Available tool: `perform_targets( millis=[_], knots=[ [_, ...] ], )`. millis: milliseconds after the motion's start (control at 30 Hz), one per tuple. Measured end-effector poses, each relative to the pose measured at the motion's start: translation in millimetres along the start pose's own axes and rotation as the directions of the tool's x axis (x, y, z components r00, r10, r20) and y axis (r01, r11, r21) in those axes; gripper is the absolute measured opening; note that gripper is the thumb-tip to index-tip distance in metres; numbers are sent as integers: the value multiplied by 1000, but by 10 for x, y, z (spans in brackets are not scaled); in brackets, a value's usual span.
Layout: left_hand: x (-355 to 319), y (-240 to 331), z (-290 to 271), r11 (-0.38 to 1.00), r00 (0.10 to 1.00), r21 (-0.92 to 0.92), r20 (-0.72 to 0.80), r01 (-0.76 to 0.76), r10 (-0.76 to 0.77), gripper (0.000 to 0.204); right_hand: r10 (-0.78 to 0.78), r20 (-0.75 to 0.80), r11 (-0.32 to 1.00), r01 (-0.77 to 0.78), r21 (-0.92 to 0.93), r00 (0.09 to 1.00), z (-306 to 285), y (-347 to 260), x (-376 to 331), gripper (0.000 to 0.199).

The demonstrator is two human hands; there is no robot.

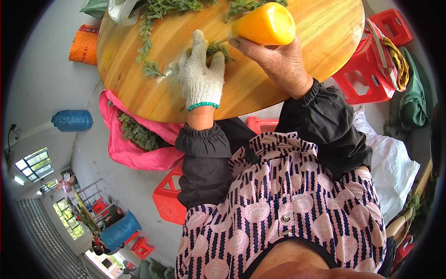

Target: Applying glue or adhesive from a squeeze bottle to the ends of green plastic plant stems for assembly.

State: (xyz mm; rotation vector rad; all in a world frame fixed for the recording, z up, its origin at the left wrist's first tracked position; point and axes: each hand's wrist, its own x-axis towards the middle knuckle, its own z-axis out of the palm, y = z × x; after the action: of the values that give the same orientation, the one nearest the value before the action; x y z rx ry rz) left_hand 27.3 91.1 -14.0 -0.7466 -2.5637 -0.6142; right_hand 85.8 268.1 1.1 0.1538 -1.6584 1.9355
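Observation:
My left hand (200, 76), in a white knitted glove with a green cuff, rests over the wooden table. Its index finger points away from me. Leaves of a green artificial sprig (219, 48) show between that finger and the thumb; the glove hides the rest of it. With its fingers wrapped around a yellow squeeze bottle (265, 25), my bare right hand (283, 60) tilts the bottle so its narrow end faces the glove. A leafy green garland (145, 39) curves over the table left of the glove. Something shiny and clear lies beside the glove.
The round wooden table (251, 95) fills the top. Below its left edge hangs a pink bag (121, 151) of greenery, above a red stool (169, 197). More red stools (364, 76) stand at right, near a white sack (392, 162). An orange sack (84, 45) sits left.

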Motion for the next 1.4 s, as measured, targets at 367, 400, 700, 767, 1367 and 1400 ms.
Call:
perform_targets(
  millis=[367, 400, 700, 767, 1367, 1400],
  knots=[
    [18, 27, 28, 992, 984, 20, 122, 127, -128, 59, 60, 49, 998, -60, -1, 997, -12, -77, -32, 27],
    [10, 11, 38, 993, 987, 22, 108, 118, -119, 58, 61, 49, 998, -62, 1, 997, -9, -85, -48, 27],
    [30, 46, -12, 987, 972, 33, 169, 160, -163, 56, -69, 9, 961, 69, -266, 998, 0, -237, -115, 22],
    [27, 45, -11, 988, 975, 42, 155, 152, -157, 56, -87, -6, 955, 82, -286, 996, -9, -215, -157, 35],
    [17, -65, 58, 997, 998, 42, -9, -58, 58, 48, -46, -56, 933, 23, -358, 997, -87, -374, -463, 27],
    [13, -76, 71, 997, 998, 49, -13, -67, 67, 48, -44, -61, 934, 19, -358, 997, -105, -361, -479, 27]
  ],
)
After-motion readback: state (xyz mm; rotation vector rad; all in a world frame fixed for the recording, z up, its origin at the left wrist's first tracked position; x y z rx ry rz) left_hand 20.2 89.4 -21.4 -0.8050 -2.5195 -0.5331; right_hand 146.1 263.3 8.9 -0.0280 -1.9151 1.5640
